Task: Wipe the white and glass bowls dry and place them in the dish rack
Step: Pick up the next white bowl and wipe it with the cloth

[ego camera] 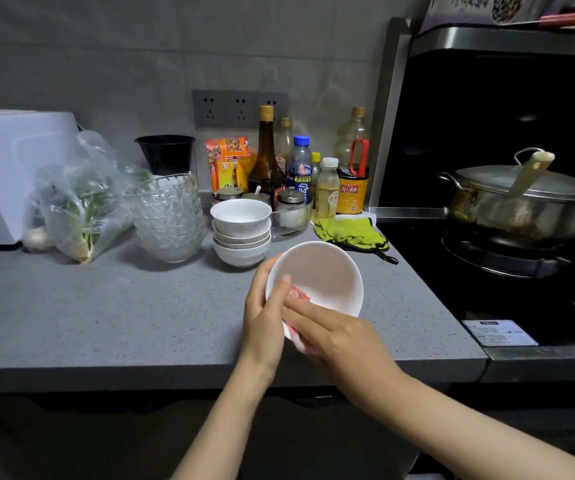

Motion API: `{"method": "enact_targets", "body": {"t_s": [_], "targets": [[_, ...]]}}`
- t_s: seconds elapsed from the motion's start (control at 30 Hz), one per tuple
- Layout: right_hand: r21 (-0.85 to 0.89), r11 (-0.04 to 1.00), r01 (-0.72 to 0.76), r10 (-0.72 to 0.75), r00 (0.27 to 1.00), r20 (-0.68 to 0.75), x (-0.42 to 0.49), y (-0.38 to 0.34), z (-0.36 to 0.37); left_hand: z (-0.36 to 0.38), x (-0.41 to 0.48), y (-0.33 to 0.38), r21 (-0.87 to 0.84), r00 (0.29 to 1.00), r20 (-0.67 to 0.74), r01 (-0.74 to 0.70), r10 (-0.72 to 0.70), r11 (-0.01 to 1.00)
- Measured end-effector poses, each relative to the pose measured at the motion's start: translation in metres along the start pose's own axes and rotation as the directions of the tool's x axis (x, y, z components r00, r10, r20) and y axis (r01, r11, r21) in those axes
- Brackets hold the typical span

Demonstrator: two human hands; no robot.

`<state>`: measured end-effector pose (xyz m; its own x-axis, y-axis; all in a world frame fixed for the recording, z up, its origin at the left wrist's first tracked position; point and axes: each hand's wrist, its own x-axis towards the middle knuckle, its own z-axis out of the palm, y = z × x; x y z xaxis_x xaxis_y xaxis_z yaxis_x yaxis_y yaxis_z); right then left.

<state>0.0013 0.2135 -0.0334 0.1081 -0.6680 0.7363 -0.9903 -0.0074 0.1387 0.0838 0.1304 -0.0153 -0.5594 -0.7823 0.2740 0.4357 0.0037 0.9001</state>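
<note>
White bowl (pixel 324 275): your left hand (pixel 265 317) grips its rim; your right hand (pixel 341 337) presses a pink cloth (pixel 298 294) inside, fingers flat.

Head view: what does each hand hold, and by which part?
Left hand grips the white bowl by its left rim, thumb inside. Right hand presses a pink cloth over the near rim.

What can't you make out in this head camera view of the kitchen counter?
- Dish rack: outside the head view.
- Contents of the lidded steel pot: covered by its lid.
- Pink-and-white cloth: mostly under the right hand, in the round white ceramic bowl.
- Right thumb: hidden behind that hand, grip unclear.
- White rectangular stove sticker: print too small.
</note>
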Motion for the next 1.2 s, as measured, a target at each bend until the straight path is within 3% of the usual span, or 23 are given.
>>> {"method": "enact_targets", "body": {"t_s": [0.1, 0.2, 0.27, 0.37, 0.43, 0.5, 0.6, 0.67, 0.77, 0.87, 0.93, 0.97, 1.03, 1.1, 1.2], "targets": [[-0.133, 0.962, 0.24, -0.231, 0.97, 0.078, -0.007, 0.03, -0.005, -0.013, 0.008, 0.011, 0.129, 0.996, 0.094, -0.011, -0.001, 0.992], [-0.25, 0.916, 0.312, -0.291, 0.949, 0.12, -0.009, 0.041, -0.011, -0.016, 0.011, 0.014, 0.17, 0.991, 0.131, -0.002, -0.021, 0.985], [-0.23, 0.944, 0.237, -0.222, 0.971, 0.089, -0.006, 0.031, -0.011, -0.011, 0.007, 0.009, 0.122, 0.995, 0.095, -0.004, -0.008, 0.993], [-0.029, 0.999, -0.035, 0.036, 0.999, 0.034, -0.001, 0.007, -0.007, 0.003, -0.002, 0.0, 0.029, 0.998, 0.066, -0.009, 0.007, 1.0], [0.054, 0.993, -0.105, 0.103, 0.994, 0.027, 0.001, 0.002, -0.001, 0.006, -0.002, -0.001, 0.045, 0.999, 0.038, -0.011, 0.009, 0.999], [0.065, 0.998, 0.022, -0.025, 0.998, 0.05, -0.002, 0.013, -0.002, -0.001, 0.006, 0.005, 0.112, 0.999, 0.038, -0.024, 0.02, 0.993], [-0.128, 0.946, 0.299, -0.275, 0.945, 0.175, -0.004, 0.044, -0.012, -0.015, 0.015, 0.019, 0.217, 0.986, 0.163, -0.002, -0.034, 0.976], [-0.207, 0.914, 0.348, -0.311, 0.93, 0.195, -0.001, 0.049, -0.016, -0.016, 0.013, 0.021, 0.204, 0.979, 0.199, 0.01, -0.052, 0.979], [-0.165, 0.97, 0.178, -0.154, 0.977, 0.148, 0.001, 0.03, -0.012, -0.011, 0.008, 0.015, 0.138, 0.988, 0.153, -0.023, 0.002, 0.99], [0.118, 0.984, -0.136, 0.117, 0.982, 0.149, 0.005, 0.002, -0.009, 0.0, 0.001, 0.004, 0.099, 0.996, 0.089, -0.003, -0.006, 0.995], [0.213, 0.961, -0.177, 0.137, 0.973, 0.187, 0.003, -0.001, -0.008, 0.001, 0.003, 0.002, 0.12, 0.997, 0.074, -0.004, -0.005, 0.993], [0.197, 0.975, -0.105, 0.069, 0.981, 0.179, 0.002, 0.004, -0.011, -0.003, 0.005, 0.003, 0.15, 0.996, 0.088, -0.007, -0.006, 0.989], [-0.005, 0.983, 0.182, -0.175, 0.954, 0.243, -0.003, 0.03, -0.017, -0.013, 0.013, 0.007, 0.216, 0.988, 0.151, -0.003, -0.03, 0.976], [-0.22, 0.869, 0.444, -0.335, 0.853, 0.399, -0.001, 0.057, -0.028, -0.02, 0.018, 0.011, 0.278, 0.964, 0.246, 0.029, -0.101, 0.96], [-0.338, 0.708, 0.62, -0.437, 0.761, 0.48, 0.008, 0.074, -0.042, -0.024, 0.022, 0.017, 0.353, 0.899, 0.366, 0.105, -0.24, 0.93]]}}
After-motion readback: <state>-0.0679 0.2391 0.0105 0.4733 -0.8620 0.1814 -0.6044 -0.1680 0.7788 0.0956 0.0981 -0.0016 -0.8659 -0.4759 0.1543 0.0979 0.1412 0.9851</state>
